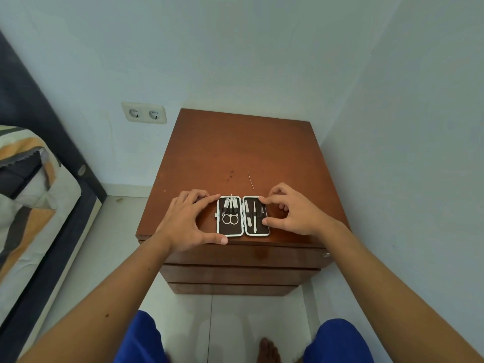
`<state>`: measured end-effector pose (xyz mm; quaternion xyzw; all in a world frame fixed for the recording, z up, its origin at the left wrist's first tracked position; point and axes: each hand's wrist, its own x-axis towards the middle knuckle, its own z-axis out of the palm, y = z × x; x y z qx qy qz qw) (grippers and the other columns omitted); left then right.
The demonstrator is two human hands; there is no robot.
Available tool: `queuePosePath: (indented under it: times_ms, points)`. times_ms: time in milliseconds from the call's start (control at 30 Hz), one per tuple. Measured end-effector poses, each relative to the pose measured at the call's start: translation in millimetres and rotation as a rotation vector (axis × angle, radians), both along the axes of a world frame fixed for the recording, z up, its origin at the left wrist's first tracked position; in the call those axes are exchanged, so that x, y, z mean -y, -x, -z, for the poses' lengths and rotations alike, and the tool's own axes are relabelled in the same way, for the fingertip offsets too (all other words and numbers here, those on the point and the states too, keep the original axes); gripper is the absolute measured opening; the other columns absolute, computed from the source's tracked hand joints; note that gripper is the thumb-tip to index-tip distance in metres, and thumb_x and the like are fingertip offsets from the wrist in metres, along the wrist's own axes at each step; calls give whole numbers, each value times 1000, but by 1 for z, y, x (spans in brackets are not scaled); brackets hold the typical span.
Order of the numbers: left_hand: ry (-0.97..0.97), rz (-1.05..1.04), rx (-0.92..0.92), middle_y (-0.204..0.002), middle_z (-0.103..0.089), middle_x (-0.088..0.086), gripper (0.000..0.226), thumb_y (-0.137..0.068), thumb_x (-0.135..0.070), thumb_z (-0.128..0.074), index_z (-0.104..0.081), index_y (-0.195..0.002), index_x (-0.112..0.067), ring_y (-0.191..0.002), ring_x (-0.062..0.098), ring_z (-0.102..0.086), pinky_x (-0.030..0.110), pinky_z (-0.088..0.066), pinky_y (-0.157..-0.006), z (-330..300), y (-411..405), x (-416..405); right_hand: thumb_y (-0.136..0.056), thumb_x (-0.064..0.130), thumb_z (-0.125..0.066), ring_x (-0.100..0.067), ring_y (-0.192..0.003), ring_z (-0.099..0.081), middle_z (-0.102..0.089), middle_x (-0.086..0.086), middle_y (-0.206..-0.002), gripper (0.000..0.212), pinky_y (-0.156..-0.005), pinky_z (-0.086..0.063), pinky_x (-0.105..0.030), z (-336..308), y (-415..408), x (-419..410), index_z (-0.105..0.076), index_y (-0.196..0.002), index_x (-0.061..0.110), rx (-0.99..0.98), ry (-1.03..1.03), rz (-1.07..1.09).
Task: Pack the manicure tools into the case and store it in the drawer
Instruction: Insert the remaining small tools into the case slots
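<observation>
A small manicure case (243,233) lies spread flat near the front edge of a brown wooden cabinet top (235,148). Its left half holds scissors (230,219) and clippers, its right half holds a file and tweezers (252,214) under elastic bands. My left hand (187,221) grips the case's left half, index finger on the far corner, thumb at the near edge. My right hand (290,209) pinches the right half's outer edge with thumb and index finger. A thin loose pin (251,180) lies on the cabinet just behind the case.
The cabinet has three closed drawers (241,260) below the top, with a small knob (326,255) at the right. A wall stands close on the right and behind, with a double socket (144,113). A bed (31,195) is at the left. My knees and a bare foot are below.
</observation>
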<state>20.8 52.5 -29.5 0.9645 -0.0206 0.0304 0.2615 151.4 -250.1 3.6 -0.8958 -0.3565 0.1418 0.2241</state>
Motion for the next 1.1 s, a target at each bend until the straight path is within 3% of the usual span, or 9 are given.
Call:
queuePosePath:
  times_ms: [300,433,633,767,900,1100]
  points:
    - [-5,0,-14,-143,-40,-18,123,-52,-104,-57,-39,-156,-42,-135,10,-31,33,-25,-115,0,0,0,-83,55,-82,-1,-109,-54,-46,19,-129,55,-91,-43,-14,4,10,4,-68,-134,39,-45,-64,35]
    - [-7,0,-12,-143,-40,-17,123,-52,-104,-57,-39,-156,-41,-135,10,-31,32,-24,-115,-2,1,1,-81,51,-86,-7,-101,-56,-51,18,-125,52,-86,-46,-14,2,9,3,-69,-128,40,-80,-105,62]
    - [-1,-1,-10,-141,-40,-19,121,-53,-101,-61,-39,-156,-41,-133,8,-30,28,-21,-110,-3,1,1,-88,38,-83,-8,-84,-58,-64,13,-103,36,-79,-48,-21,3,-13,-15,-74,-123,36,-45,-305,170]
    - [-6,-5,-20,-144,-39,-18,122,-52,-102,-59,-38,-156,-42,-135,8,-30,29,-21,-111,-3,1,1,-91,32,-80,-5,-90,-56,-64,10,-108,39,-83,-44,-23,4,-44,-38,-71,-129,36,-21,-236,158]
    - [-14,-2,-18,-145,-40,-16,122,-54,-103,-58,-38,-157,-41,-135,9,-31,30,-21,-111,-3,1,1,-92,30,-80,-15,-98,-57,-62,0,-117,51,-90,-44,-26,-3,-65,-55,-65,-141,34,-35,-116,102]
    - [-17,5,-18,-146,-39,-15,122,-54,-102,-58,-37,-157,-39,-135,9,-29,30,-20,-111,-2,1,0,-88,41,-83,0,-91,-49,-52,0,-119,65,-92,-38,-26,-8,-79,-58,-58,-148,36,-53,1,51]
